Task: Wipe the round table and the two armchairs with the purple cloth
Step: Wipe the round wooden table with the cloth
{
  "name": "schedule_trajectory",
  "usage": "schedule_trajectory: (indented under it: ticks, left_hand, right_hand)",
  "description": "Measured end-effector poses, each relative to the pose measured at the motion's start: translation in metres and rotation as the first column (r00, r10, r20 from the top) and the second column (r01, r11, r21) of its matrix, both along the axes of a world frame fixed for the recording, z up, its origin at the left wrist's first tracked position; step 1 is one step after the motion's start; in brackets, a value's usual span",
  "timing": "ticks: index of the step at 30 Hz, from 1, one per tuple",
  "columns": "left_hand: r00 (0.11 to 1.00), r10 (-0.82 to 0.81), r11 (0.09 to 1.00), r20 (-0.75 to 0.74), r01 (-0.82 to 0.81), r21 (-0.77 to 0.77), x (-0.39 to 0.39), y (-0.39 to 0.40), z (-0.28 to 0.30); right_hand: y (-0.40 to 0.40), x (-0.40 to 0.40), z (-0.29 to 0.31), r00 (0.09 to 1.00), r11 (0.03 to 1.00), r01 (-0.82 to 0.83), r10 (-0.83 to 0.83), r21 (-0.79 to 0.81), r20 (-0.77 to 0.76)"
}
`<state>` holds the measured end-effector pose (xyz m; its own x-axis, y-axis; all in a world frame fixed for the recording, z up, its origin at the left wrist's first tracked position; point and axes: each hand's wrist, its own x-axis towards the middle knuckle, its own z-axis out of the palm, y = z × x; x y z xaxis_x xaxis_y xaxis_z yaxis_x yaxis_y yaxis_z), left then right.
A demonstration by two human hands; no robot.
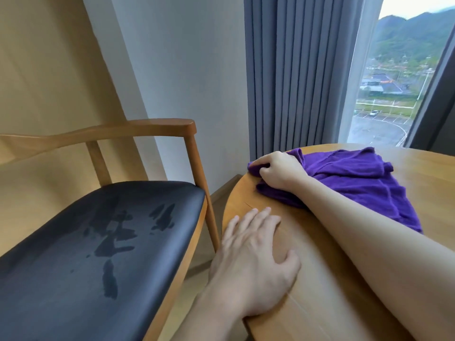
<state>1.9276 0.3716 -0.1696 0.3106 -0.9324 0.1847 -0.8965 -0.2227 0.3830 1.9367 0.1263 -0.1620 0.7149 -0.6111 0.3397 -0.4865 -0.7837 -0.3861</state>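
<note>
Right hand (279,169) reached far across the round light-wood table (332,279), bare forearm stretched diagonally from the lower right up to the table's far left edge. Fingers curled down over a bunched end of the purple terry cloth (357,180), gripping it right at the rim, knuckles raised, thumb hidden under the fabric. Left hand (256,262) laid flat, palm down, on the near left part of the tabletop, fingers straight and slightly spread, pointing away toward the cloth, thumb splayed to the right; holding nothing, just beside the right forearm but apart from the cloth.

Cloth crumpled, spread on the far half of the table, long axis running from the gripped end at the left rim down to the right, partly covered by the forearm.

Just left of the table, a light-wood armchair (147,130) with a black padded seat (98,254), dark wet streaks across the seat's middle. Behind, grey pleated curtain (295,75) and a window (398,82) onto hills, roofs and a car park. No readable writing or labels anywhere.
</note>
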Motion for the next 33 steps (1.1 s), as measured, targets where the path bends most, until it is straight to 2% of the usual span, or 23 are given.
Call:
schedule_trajectory:
  ticks: [2, 5, 7, 9, 10, 12, 14, 17, 19, 22, 24, 26, 29, 31, 33]
  left_hand:
    - [1.0, 0.003, 1.0, -0.009, -0.003, -0.008, 0.001, 0.001, 0.0]
    - [1.0, -0.004, 1.0, -0.023, 0.004, 0.006, 0.003, 0.004, -0.003]
    - [1.0, -0.006, 1.0, -0.02, 0.006, 0.015, 0.002, 0.003, -0.003]
    - [1.0, -0.006, 1.0, -0.011, 0.007, 0.015, 0.001, 0.003, -0.002]
    - [1.0, -0.004, 1.0, -0.013, 0.004, 0.014, 0.001, 0.002, -0.002]
    - [1.0, 0.001, 1.0, -0.012, -0.001, 0.01, 0.0, 0.003, -0.002]
    - [1.0, 0.007, 1.0, 0.001, -0.007, 0.001, -0.002, 0.003, -0.003]
    - [1.0, 0.01, 1.0, -0.01, -0.01, -0.026, -0.002, 0.005, -0.003]
    - [1.0, 0.008, 0.999, -0.023, -0.009, -0.04, -0.002, 0.007, -0.003]
    - [0.999, 0.012, 0.997, -0.044, -0.015, -0.07, -0.002, 0.008, -0.004]
    - [0.999, 0.023, 0.995, -0.046, -0.028, -0.094, -0.002, 0.007, -0.004]
    - [0.998, 0.037, 0.994, -0.048, -0.041, -0.105, -0.002, 0.006, -0.004]
    - [0.998, 0.05, 0.992, -0.042, -0.055, -0.114, -0.003, 0.005, -0.003]
    - [0.998, 0.045, 0.993, -0.034, -0.048, -0.112, -0.005, 0.008, -0.003]
    - [0.998, 0.044, 0.992, -0.036, -0.048, -0.113, -0.005, 0.01, -0.004]
  right_hand:
    - [0.013, -0.01, -0.002, 0.99, 0.989, -0.143, 0.143, 0.048, 0.0]
    - [0.005, -0.046, 0.006, 0.961, 0.929, -0.277, 0.269, 0.246, 0.067]
    - [-0.011, -0.061, 0.01, 0.98, 0.932, -0.191, 0.163, 0.309, 0.114]
    - [-0.021, -0.059, 0.01, 0.99, 0.956, -0.031, -0.012, 0.292, 0.144]
    - [-0.02, -0.052, 0.01, 0.991, 0.963, 0.034, -0.068, 0.266, 0.119]
    - [-0.012, -0.034, 0.009, 0.997, 0.974, 0.073, -0.079, 0.215, 0.021]
    - [-0.001, -0.017, 0.011, 0.998, 0.983, 0.033, -0.021, 0.183, -0.067]
    - [0.019, -0.013, 0.013, 0.99, 0.982, -0.082, 0.099, 0.172, -0.096]
    - [0.03, -0.028, 0.008, 0.974, 0.96, -0.198, 0.216, 0.199, -0.073]
    - [0.026, -0.068, 0.008, 0.943, 0.89, -0.328, 0.327, 0.317, 0.058]
    - [0.013, -0.083, 0.013, 0.963, 0.891, -0.268, 0.234, 0.368, 0.135]
    - [0.004, -0.078, 0.013, 0.984, 0.931, -0.118, 0.063, 0.345, 0.167]
    - [0.01, -0.05, 0.007, 0.99, 0.965, 0.081, -0.106, 0.251, 0.089]
    - [0.022, -0.037, 0.005, 0.994, 0.98, 0.097, -0.104, 0.172, 0.032]
    - [0.036, -0.036, 0.004, 1.0, 0.993, 0.021, -0.021, 0.119, 0.0]
